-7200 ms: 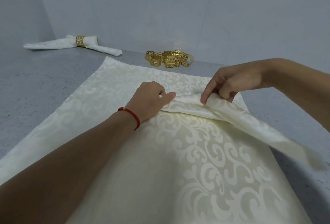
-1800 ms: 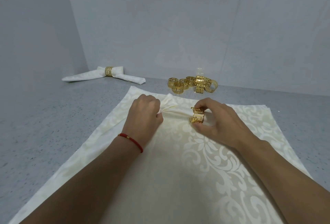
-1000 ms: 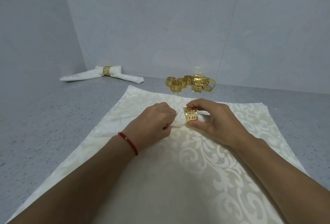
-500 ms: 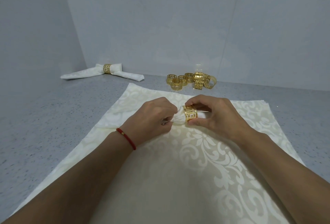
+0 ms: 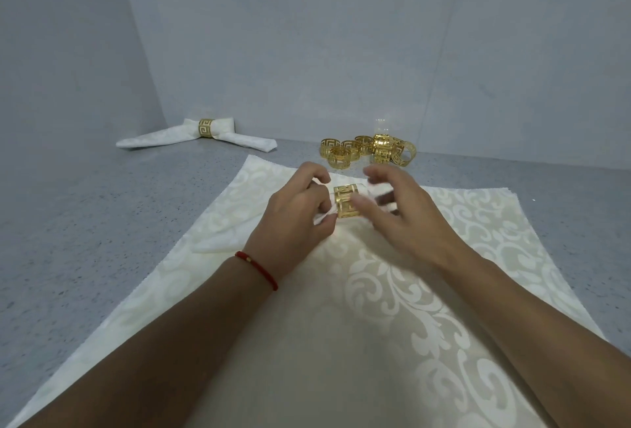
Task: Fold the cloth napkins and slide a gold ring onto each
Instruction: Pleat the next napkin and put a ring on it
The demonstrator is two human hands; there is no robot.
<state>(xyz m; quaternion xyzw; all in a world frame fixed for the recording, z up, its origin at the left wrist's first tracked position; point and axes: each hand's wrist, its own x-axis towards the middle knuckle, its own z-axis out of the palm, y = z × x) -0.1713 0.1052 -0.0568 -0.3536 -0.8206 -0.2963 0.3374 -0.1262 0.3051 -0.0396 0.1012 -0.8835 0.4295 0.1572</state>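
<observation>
A cream folded napkin (image 5: pixel 222 239) lies on a flat cream patterned napkin (image 5: pixel 375 342), and a gold ring (image 5: pixel 345 203) sits around its bunched middle. My left hand (image 5: pixel 293 219) grips the bunched cloth just left of the ring. My right hand (image 5: pixel 409 222) is blurred. Its thumb lies against the ring's right edge and its fingers curl round the cloth that comes out there. The napkin's right end is hidden by that hand.
A pile of several loose gold rings (image 5: pixel 368 151) sits at the back by the wall. A finished napkin with its ring (image 5: pixel 206 128) lies in the far left corner of the grey speckled counter (image 5: pixel 85 222). Walls close off the back and left.
The ring has slid further onto the bunched napkin. My right hand's fingers have loosened from the ring and spread over the cloth to its right. My left hand keeps its grip.
</observation>
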